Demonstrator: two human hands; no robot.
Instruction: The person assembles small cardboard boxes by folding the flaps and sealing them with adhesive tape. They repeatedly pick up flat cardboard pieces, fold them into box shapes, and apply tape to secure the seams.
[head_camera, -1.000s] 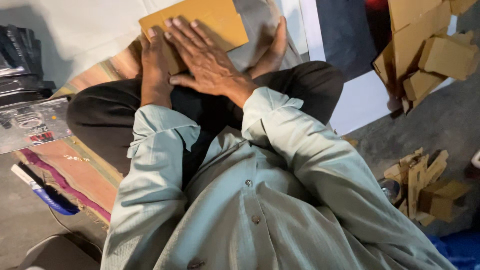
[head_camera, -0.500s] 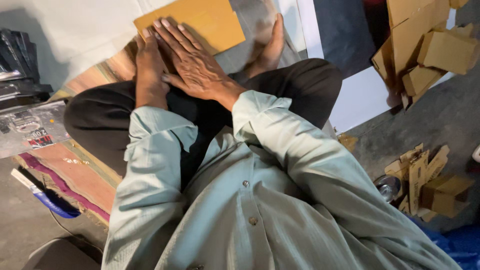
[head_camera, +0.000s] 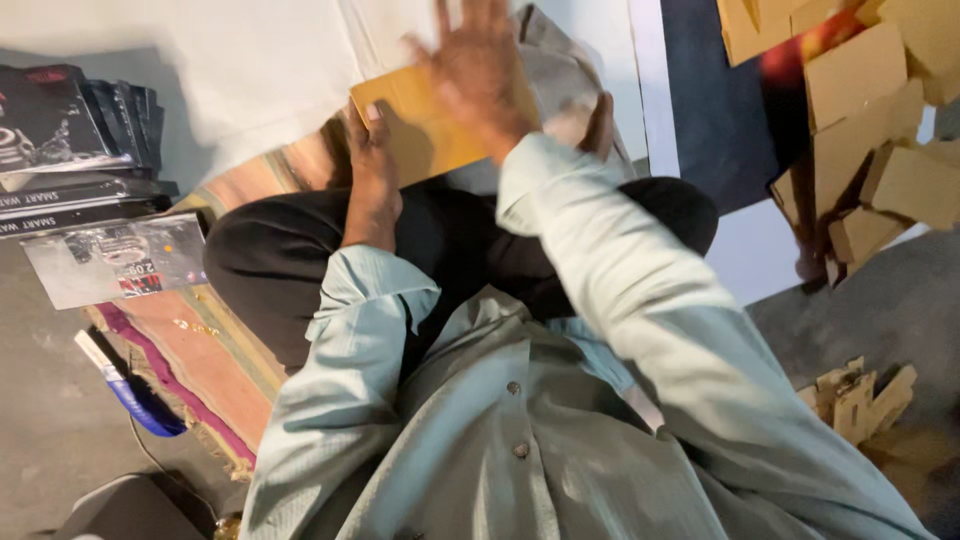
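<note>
The person sits cross-legged on the floor and looks down at a flat piece of brown cardboard that lies just in front of the crossed legs. It is a thin, stiff, matte sheet of rectangular shape with straight cut edges. Its long axis runs from the lower left toward the upper right of the view, so the sheet sits tilted, with one short edge near the left knee and the far end hidden under the right hand.

The left hand lies flat on the near left corner of the cardboard, palm down, fingers together and stretched forward; it presses on the sheet and grips nothing. The right hand is above the far part of the cardboard with the fingers spread wide. It is blurred, so I cannot tell if it touches the sheet; it holds nothing.

The sleeves are of a pale green, finely woven cloth, and the trousers are black. Under the cardboard there is smooth white sheet material. At the left stands a stack of glossy dark boxes. At the right lies a heap of folded brown cartons, rough at the edges. A striped woven mat lies beside the left leg.
</note>
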